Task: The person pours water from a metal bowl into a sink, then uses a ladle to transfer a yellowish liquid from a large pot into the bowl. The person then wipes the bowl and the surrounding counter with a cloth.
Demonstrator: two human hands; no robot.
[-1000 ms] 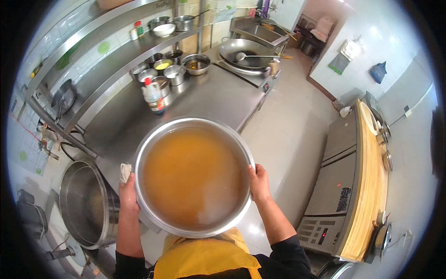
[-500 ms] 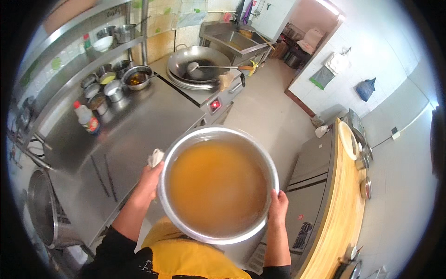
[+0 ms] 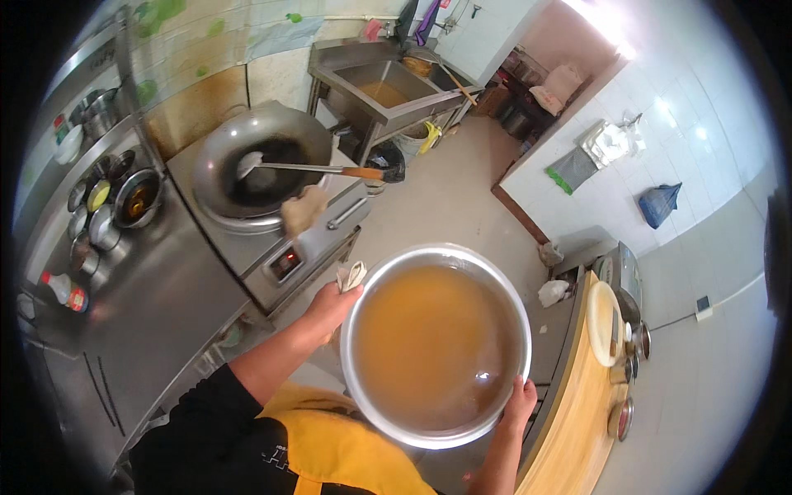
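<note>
Between my hands is a wide metal basin (image 3: 353,363), filled with cloudy orange-brown liquid (image 3: 429,346). My left hand (image 3: 332,307) grips its left rim, with a folded pale cloth (image 3: 352,275) at the fingers. On the lower right rim, my right hand (image 3: 518,402) is closed, thumb over the edge. The basin is held in front of my yellow apron (image 3: 346,445), above the floor. A large wok (image 3: 219,157) with a wooden-handled ladle (image 3: 309,169) in it sits on the stove to the left.
A metal sink (image 3: 338,62) stands at the far wall. On the left, a steel counter (image 3: 181,280) carries several seasoning pots, a bottle (image 3: 66,291) and chopsticks (image 3: 103,392). To the right runs a wooden worktop (image 3: 565,412) with a round board (image 3: 605,323). Tiled floor (image 3: 429,190) lies ahead.
My view has shifted forward and right, so the stove and sink appear nearer and the counter farther left. Both hands still hold the basin, now lower right in the picture.
</note>
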